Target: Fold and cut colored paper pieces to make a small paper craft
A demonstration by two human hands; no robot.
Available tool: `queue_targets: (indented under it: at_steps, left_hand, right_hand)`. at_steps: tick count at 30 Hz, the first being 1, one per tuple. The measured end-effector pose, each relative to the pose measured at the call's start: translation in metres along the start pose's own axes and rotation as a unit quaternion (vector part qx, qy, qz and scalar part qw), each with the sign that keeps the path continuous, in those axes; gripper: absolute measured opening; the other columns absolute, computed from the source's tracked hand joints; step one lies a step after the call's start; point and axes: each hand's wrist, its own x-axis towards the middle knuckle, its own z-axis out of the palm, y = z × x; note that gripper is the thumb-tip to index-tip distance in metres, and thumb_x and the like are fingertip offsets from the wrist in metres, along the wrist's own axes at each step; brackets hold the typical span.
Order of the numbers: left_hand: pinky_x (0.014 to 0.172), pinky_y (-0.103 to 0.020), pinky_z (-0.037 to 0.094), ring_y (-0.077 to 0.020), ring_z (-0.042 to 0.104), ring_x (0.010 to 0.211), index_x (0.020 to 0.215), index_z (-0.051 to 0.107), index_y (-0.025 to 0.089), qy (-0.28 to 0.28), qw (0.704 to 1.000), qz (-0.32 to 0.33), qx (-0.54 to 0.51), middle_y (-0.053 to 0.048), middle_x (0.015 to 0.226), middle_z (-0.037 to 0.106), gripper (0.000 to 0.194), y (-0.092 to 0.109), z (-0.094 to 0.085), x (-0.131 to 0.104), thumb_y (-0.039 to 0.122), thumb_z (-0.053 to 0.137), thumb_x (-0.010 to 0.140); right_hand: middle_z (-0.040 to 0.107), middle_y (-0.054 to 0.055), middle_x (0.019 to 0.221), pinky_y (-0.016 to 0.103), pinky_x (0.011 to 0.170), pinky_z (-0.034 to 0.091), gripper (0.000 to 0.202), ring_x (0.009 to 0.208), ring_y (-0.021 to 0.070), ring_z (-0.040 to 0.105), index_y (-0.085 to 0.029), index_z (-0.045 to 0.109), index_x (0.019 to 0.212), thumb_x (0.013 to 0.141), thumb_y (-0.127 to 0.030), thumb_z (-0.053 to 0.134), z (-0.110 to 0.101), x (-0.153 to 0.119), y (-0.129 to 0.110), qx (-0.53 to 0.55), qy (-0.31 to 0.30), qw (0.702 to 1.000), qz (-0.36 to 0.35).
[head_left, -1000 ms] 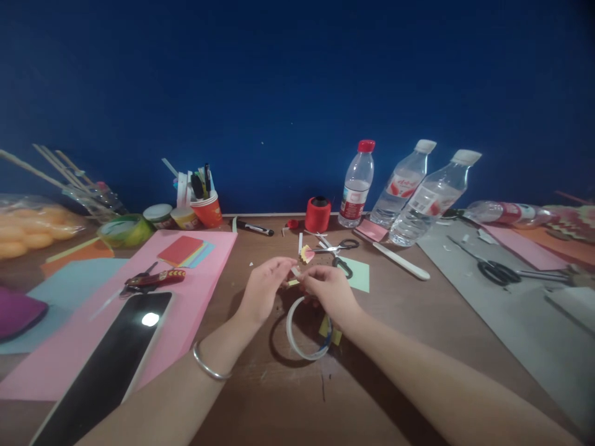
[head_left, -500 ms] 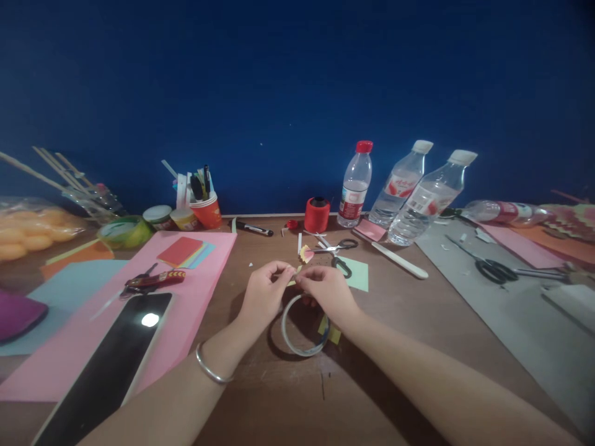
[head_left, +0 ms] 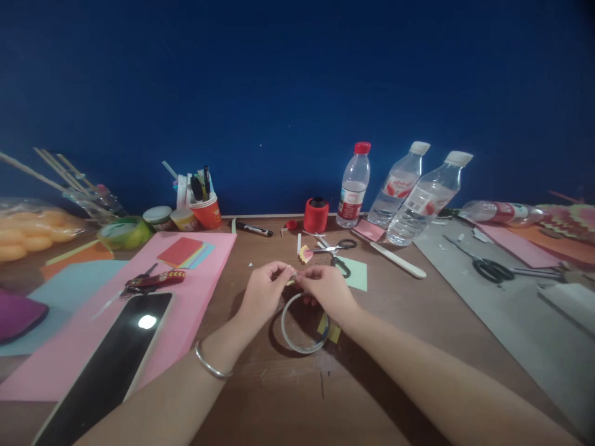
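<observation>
My left hand [head_left: 266,290] and my right hand [head_left: 329,290] meet fingertip to fingertip over the table. Both are closed in a pinch on a small piece of yellow paper [head_left: 291,282], mostly hidden by the fingers. Just below them is a roll of clear tape [head_left: 284,331], its upper rim against the curled fingers of my right hand; whether those fingers grip it I cannot tell. A yellow paper scrap [head_left: 333,332] shows at the roll's right side. Beyond my hands lie black-handled scissors [head_left: 341,248], a small yellow and pink paper piece [head_left: 304,254] and a light green paper square [head_left: 357,274].
A phone [head_left: 109,359] and a folding knife [head_left: 160,279] lie on pink paper [head_left: 204,266] at left. Behind stand a red thread spool [head_left: 317,215], a red-capped bottle [head_left: 354,189], two white-capped bottles [head_left: 425,201] and a cup of pens [head_left: 207,212]. More scissors [head_left: 495,269] lie at right.
My hands keep nearly the same place and pinch. Slightly more of the yellow paper shows below the left fingertips. The view has shifted very slightly.
</observation>
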Motion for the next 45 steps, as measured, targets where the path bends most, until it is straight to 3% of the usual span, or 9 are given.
queue_targets:
  at_steps: [36,45]
  left_hand:
    - [0.062,-0.024,0.042,-0.0155,0.058,0.064,0.065,0.061,0.017,0.014,0.999,0.0,0.031,0.0,0.065,0.064,0.023,0.0025,0.0,-0.0009,0.032,0.048,0.075]
    - [0.063,-0.023,0.043,-0.0143,0.058,0.066,0.067,0.06,0.016,0.0,1.0,0.011,-0.013,0.0,0.068,0.064,0.02,0.0034,-0.0001,-0.0015,0.028,0.047,0.076]
  right_hand:
    - [0.055,-0.001,0.048,0.015,0.033,0.036,0.02,0.038,0.008,0.051,-0.014,0.057,0.061,0.067,-0.033,0.059,-0.001,0.0002,0.0003,-0.026,-0.001,0.999,-0.021]
    - [0.055,-0.004,0.048,0.015,0.032,0.037,0.024,0.038,0.0084,0.052,-0.017,0.048,0.064,0.064,-0.035,0.063,-0.0002,0.0006,0.0007,0.033,0.003,0.999,-0.006]
